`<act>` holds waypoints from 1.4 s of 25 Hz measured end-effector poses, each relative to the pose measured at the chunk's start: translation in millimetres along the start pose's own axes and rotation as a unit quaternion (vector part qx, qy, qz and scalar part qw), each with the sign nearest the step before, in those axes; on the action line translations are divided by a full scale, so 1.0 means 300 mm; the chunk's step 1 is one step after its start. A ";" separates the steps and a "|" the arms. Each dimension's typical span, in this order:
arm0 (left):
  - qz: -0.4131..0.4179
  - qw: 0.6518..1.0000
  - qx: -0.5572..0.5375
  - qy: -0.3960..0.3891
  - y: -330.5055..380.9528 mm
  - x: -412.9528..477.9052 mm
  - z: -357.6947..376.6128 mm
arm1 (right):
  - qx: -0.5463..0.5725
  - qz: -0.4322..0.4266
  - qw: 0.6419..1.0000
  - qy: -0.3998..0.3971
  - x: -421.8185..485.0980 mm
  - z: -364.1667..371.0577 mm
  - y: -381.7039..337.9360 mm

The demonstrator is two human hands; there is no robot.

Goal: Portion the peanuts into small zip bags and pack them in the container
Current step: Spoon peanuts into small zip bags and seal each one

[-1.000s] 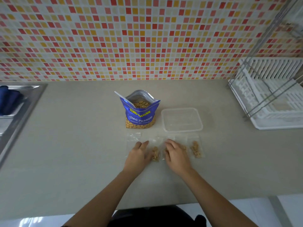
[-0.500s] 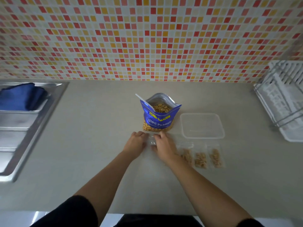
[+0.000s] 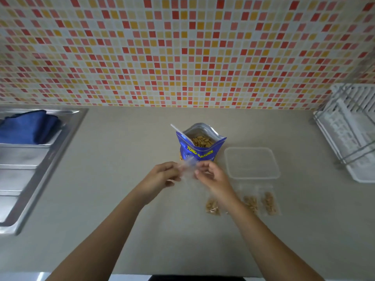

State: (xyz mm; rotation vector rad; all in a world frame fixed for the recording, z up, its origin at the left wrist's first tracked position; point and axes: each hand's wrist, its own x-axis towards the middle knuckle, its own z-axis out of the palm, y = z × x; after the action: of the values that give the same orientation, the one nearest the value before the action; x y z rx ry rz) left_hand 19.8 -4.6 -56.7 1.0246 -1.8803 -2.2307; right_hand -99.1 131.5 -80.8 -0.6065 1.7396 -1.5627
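Clear zip bag [image 3: 187, 169] being pinched between fingers of left hand [image 3: 162, 176] and right hand [image 3: 212, 176], hovering just near of peanut pouch [image 3: 203, 154]; probably being opened. Next move: getting peanuts [image 3: 200, 141] in. Three filled bags [image 3: 250, 203] lying nearside of container [image 3: 228, 163].

The clear zip bag [image 3: 186, 169] pinched between the left hand [image 3: 162, 176] and the right hand [image 3: 212, 176] is a motion-blurred smear, its mouth unreadable, and it hides the lower print of the peanut bag [image 3: 200, 148] just behind the hands. The right forearm [image 3: 245, 218] covers part of the nearest filled bag [image 3: 212, 206]. Far left of the left hand the sink [image 3: 63, 151] and blue cloth [image 3: 26, 127] are cut off; far right, the dish rack [image 3: 349, 134] too.
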 end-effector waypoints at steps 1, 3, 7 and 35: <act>0.007 0.999 -0.038 -0.011 0.035 -0.007 0.004 | 0.005 -0.009 1.000 -0.020 -0.016 -0.022 -0.041; 0.018 0.994 -0.105 -0.027 0.098 -0.001 0.010 | -0.016 -0.028 0.998 -0.051 -0.034 -0.069 -0.106; 0.049 0.991 -0.099 -0.076 0.187 0.006 0.040 | -0.069 -0.057 0.995 -0.053 -0.045 -0.139 -0.197; 0.242 0.940 0.206 0.125 0.332 0.002 0.177 | -0.382 -0.292 0.877 0.017 0.014 -0.202 -0.278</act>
State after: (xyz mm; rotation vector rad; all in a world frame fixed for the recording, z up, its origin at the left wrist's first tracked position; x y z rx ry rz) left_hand -44.1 14.9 34.3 0.7231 -2.2197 -1.4076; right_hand -157.3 154.3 1.1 -1.6231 2.3344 -1.1717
